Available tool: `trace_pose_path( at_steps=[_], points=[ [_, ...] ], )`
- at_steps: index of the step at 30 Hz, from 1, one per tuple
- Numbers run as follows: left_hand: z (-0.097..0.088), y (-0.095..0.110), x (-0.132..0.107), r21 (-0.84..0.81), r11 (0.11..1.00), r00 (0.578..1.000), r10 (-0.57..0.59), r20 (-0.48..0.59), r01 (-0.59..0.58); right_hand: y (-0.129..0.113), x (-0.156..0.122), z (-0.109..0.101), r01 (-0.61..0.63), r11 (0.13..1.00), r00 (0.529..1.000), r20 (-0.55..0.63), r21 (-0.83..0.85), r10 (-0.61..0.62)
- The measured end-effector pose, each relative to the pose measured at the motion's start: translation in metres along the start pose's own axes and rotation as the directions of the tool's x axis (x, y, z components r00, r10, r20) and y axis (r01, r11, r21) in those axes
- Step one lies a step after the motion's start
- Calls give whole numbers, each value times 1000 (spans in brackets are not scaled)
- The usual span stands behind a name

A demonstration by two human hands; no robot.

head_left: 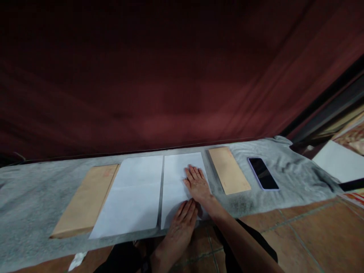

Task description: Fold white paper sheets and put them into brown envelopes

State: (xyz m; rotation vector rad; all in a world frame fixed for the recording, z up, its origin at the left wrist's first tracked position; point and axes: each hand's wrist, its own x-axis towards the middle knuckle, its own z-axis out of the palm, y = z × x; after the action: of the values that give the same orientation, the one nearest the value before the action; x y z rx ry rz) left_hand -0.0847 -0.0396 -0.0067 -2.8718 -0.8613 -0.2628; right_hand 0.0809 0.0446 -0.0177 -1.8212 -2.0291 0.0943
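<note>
Two white paper sheets lie side by side on a grey cloth (34, 197). My right hand (196, 182) rests flat on the right sheet (178, 178), fingers stretched out and pointing away from me. My left hand (182, 222) lies flat on the near edge of the same sheet, fingers together and extended. The left sheet (133, 193) is untouched. A brown envelope (87, 201) lies left of the sheets and a second brown envelope (229, 170) lies right of them.
A dark phone (263, 173) lies face up on the cloth right of the second envelope. A dark red curtain (159, 76) hangs behind. Terracotta floor tiles (307, 235) are at the near right. More white paper (338, 161) sits at the far right.
</note>
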Motion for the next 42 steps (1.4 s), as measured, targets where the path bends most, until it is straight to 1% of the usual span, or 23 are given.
trace_pose_path(
  at_steps=[3,5,8,12,14,18,21,24,26,27,28,29,31,32,33,34,36,38,39,42],
  points=[
    [11,10,0,16,999,999,-41,-18,42,-1,3,2,9,1000,1000,-2,-3,-9],
    [14,10,0,21,999,1000,-29,-6,29,-2,5,3,16,1000,1000,-10,-15,-16],
    [12,2,-3,22,1000,1000,15,26,-16,-1,6,6,18,999,999,-26,-41,-19],
    [10,-10,-5,40,999,1000,26,-2,-26,0,8,8,13,998,1000,-28,-55,-14],
    [11,-10,-5,44,999,1000,31,-2,-31,0,9,9,2,998,1000,-23,-58,-3],
    [10,-2,-2,36,999,1000,15,18,-15,-2,13,10,-9,998,1000,-15,-54,8],
    [2,2,-1,-43,999,998,-12,54,14,-3,16,11,-25,999,1000,-17,-48,24],
    [-7,-6,1,-218,970,992,-86,95,105,-3,20,11,-33,999,999,-27,-38,32],
    [-10,-20,11,-312,928,978,-186,90,205,-4,24,9,-47,998,998,-31,-32,46],
    [-11,-30,19,-328,908,965,-255,62,261,-4,26,9,-56,998,998,-28,-29,55],
    [-9,-40,29,-328,888,943,-333,21,321,-5,28,7,-65,997,998,-21,-28,65],
    [-7,-51,42,-329,859,908,-419,-10,393,-7,30,6,-73,997,997,-12,-27,73],
    [1,-70,72,-331,814,853,-520,-48,477,-10,34,5,-68,997,998,12,-34,68],
    [6,-78,88,-324,802,836,-546,-56,502,-11,35,5,-56,998,998,23,-40,57],
    [11,-84,103,-307,808,838,-542,-52,503,-12,36,6,-44,998,998,32,-49,45],
    [16,-90,116,-283,820,850,-525,-25,498,-12,37,7,-35,998,999,39,-60,38],
    [25,-97,134,-242,815,846,-530,59,527,-10,39,11,-51,995,998,35,-87,54],
    [32,-103,142,-209,811,837,-538,103,547,-7,41,14,-94,989,995,13,-115,96],
    [35,-106,143,-192,808,830,-548,103,557,-5,42,16,-116,985,993,-3,-127,117],
    [42,-113,136,-132,795,804,-593,41,592,3,43,18,-187,972,981,-72,-141,178]
  ],
)
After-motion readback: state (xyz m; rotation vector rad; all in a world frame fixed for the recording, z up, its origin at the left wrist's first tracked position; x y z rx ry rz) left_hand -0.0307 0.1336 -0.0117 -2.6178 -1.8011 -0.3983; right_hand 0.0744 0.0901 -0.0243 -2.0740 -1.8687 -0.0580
